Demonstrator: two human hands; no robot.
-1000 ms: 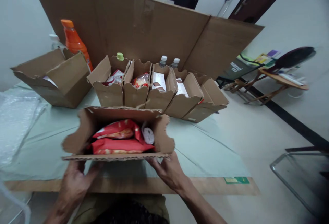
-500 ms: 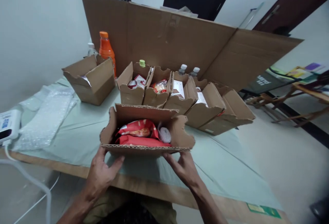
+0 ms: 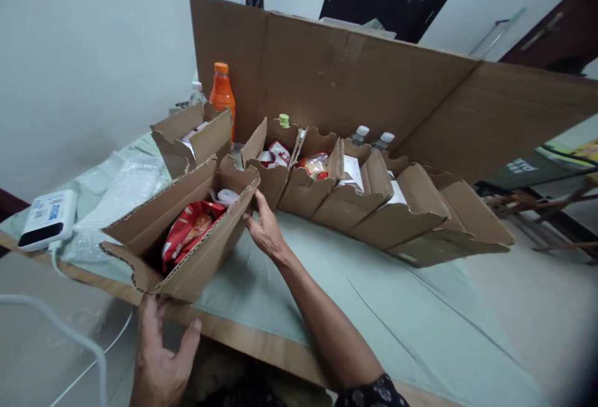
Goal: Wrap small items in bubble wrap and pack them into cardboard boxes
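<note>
A cardboard box (image 3: 205,270) with an open top and wavy-cut edges stands at an angle near the table's front left edge. Inside it lie red snack packets (image 3: 189,232) and a pale rolled item (image 3: 227,197) at the far end. My right hand (image 3: 266,226) grips the box's far right end, thumb on the side wall and fingers around the corner. Below the near end is my left hand (image 3: 161,354), thumb spread wide and fingertips at the box's lower corner; whether they bear any weight I cannot tell.
Several similar filled boxes (image 3: 327,182) stand in a row behind, with another box (image 3: 210,142) at left. An orange bottle (image 3: 223,92) and a tall cardboard panel (image 3: 317,58) rise behind. Bubble wrap (image 3: 114,201) and a white device (image 3: 49,220) with a cable lie left.
The box has moved left and turned, its right end swinging away from me. My right hand went with it; my left hand's thumb has come off the wall. The view has shifted left.
</note>
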